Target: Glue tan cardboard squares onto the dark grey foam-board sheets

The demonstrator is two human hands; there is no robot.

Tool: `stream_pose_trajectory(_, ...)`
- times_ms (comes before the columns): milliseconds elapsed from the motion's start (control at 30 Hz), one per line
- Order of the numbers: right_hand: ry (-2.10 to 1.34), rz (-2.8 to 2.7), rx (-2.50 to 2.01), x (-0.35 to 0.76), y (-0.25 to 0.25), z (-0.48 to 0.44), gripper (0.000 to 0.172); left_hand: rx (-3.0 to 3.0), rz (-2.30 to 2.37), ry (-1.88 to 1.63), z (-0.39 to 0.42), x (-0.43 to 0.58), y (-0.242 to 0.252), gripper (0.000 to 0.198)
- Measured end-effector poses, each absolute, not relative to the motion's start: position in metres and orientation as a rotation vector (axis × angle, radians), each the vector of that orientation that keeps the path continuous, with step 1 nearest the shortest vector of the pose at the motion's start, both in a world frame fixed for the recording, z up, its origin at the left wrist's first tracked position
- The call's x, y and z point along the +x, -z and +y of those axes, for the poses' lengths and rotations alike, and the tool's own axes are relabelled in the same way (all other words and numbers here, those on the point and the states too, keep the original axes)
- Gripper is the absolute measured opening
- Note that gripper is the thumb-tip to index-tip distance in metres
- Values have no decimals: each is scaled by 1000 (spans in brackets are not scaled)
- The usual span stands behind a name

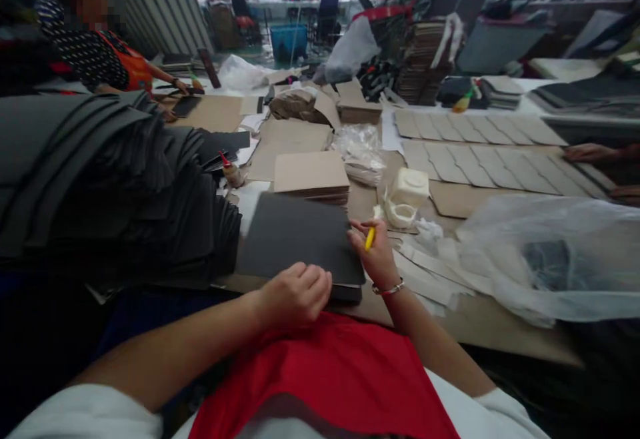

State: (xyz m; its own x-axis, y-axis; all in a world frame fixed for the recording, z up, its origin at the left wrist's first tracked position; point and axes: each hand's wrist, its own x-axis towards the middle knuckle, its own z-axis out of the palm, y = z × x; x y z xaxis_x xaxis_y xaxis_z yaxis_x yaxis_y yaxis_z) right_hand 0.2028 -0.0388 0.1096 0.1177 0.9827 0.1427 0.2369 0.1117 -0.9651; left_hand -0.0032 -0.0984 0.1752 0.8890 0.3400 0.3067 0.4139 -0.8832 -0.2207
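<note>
A dark grey sheet (300,235) lies on a low stack right in front of me. My left hand (303,289), its fingers curled, rests at the sheet's near edge; what those fingers hold, if anything, is hidden. At the sheet's right edge, my right hand (374,249) is closed around a slim yellow tool (370,239). The tool's kind cannot be made out. Just beyond the sheet stands a pile of tan cardboard pieces (311,171).
Tall piles of dark grey sheets (100,172) crowd the left. A red-capped glue bottle (231,171) and a cream plastic jug (410,189) stand farther back. Overlapping card rows (480,159) and a clear plastic bag (565,245) lie right. A co-worker (100,45) works at far left.
</note>
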Motion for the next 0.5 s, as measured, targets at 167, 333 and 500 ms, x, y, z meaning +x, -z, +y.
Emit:
stream_pose_trajectory(167,-457,-1604,-1576,226,-15,-51,28,-2942,-556,277,-84,30,-48,21)
stream_pose_trajectory(333,-277,-1836,-1531,230,25,-58,20,-3026,-1029,245,-86,10,-13,38)
stream_pose_trajectory(500,-43,-2035,-1717,244,-5,-52,31,-3078,-1238,33,-81,3,-16,49)
